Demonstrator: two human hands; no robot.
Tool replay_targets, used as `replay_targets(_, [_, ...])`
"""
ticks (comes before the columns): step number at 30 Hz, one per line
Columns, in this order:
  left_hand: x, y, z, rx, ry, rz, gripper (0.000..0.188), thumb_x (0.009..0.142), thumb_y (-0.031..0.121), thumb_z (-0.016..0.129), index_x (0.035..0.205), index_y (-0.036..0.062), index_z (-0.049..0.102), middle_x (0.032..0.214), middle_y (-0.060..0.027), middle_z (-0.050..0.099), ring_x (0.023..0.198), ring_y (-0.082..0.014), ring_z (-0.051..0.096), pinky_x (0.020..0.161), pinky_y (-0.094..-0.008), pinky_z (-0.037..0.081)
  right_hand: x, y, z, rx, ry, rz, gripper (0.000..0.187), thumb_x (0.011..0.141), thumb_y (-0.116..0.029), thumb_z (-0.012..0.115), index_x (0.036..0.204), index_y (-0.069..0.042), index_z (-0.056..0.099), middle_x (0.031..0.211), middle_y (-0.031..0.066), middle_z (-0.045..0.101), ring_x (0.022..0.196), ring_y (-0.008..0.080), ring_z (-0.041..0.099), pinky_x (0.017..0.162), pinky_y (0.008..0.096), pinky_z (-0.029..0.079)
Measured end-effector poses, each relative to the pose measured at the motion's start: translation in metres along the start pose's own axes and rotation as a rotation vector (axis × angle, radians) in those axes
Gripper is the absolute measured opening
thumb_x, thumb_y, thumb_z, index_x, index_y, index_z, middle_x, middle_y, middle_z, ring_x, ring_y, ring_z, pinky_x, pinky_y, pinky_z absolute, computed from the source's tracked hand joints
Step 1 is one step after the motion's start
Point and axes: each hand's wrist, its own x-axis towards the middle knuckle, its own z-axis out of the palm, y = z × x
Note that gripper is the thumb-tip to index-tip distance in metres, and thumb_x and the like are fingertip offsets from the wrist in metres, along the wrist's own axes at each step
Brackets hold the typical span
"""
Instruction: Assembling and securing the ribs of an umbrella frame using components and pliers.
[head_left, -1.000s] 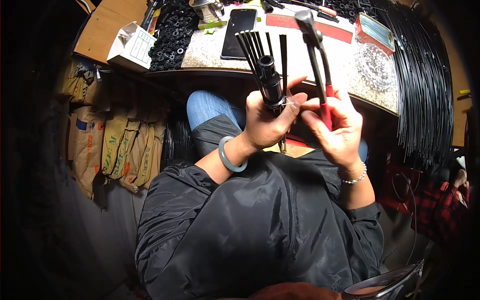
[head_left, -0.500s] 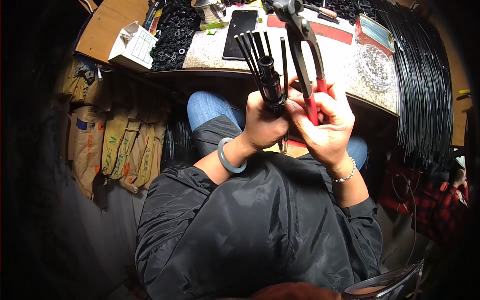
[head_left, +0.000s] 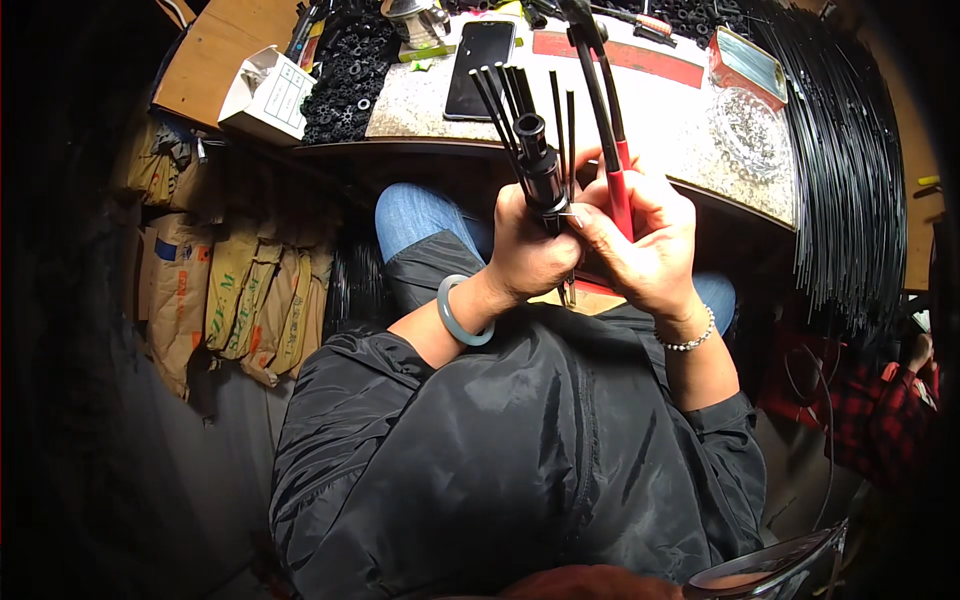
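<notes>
Upright in front of my lap stands a black umbrella frame (head_left: 543,175), a round shaft with several thin ribs fanned around it. My left hand (head_left: 535,250) is wrapped round its lower part. Two ribs stand apart on the right side, close to my right hand (head_left: 650,245). That hand has its fingers closed about the red handles of black-jawed pincers (head_left: 621,205), whose jaws point up and away over the table. My right thumb and fingertips meet the shaft where a short thin wire (head_left: 572,213) shows. The fingers behind the handles are partly hidden.
On the table (head_left: 420,110) lie a phone (head_left: 480,70), a pile of small black parts (head_left: 348,85), a white box (head_left: 270,95) and a clear dish (head_left: 748,140). Long black rods (head_left: 850,190) hang over its right edge. Paper sacks (head_left: 180,300) stand left; a person's checked sleeve (head_left: 880,420) shows right.
The pincers have tilted away and shifted slightly left, their handles now nearer each other. A second rib now shows separately on the right. My left hand has hardly moved.
</notes>
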Motion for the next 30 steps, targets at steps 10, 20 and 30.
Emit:
replay_targets(10, [0.005, 0.004, 0.004, 0.097, 0.044, 0.1, 0.042, 0.087, -0.001, 0.052, 0.127, -0.0068, 0.042, 0.093, -0.0135, 0.066, 0.077, -0.0135, 0.063, 0.067, -0.0236, 0.052, -0.006, 0.01, -0.001, -0.05, 0.018, -0.065, 0.014, 0.078, -0.002, 0.068, 0.09, 0.0, 0.062, 0.093, 0.0075, 0.054, 0.084, 0.014, 0.054, 0.074, 0.0243, 0.044])
replay_targets(20, [0.004, 0.011, 0.01, 0.121, 0.143, -0.054, 0.028, 0.088, 0.001, 0.053, 0.116, 0.0001, 0.057, 0.055, 0.0045, 0.049, 0.043, -0.001, 0.041, 0.04, -0.017, 0.031, -0.025, -0.007, -0.044, -0.274, -0.003, -0.046, 0.006, 0.082, -0.003, 0.062, 0.087, 0.0, 0.06, 0.089, 0.0053, 0.048, 0.08, 0.0125, 0.048, 0.07, 0.0221, 0.039])
replay_targets(30, [0.017, 0.032, 0.002, 0.063, 0.154, -0.044, 0.034, 0.09, 0.002, 0.052, 0.123, -0.0051, 0.049, 0.054, 0.004, 0.045, 0.039, -0.0023, 0.037, 0.036, -0.018, 0.031, -0.05, 0.011, -0.043, -0.23, 0.079, 0.045, 0.006, 0.082, -0.002, 0.064, 0.085, 0.0, 0.059, 0.093, 0.0041, 0.045, 0.076, 0.0093, 0.046, 0.064, 0.0199, 0.038])
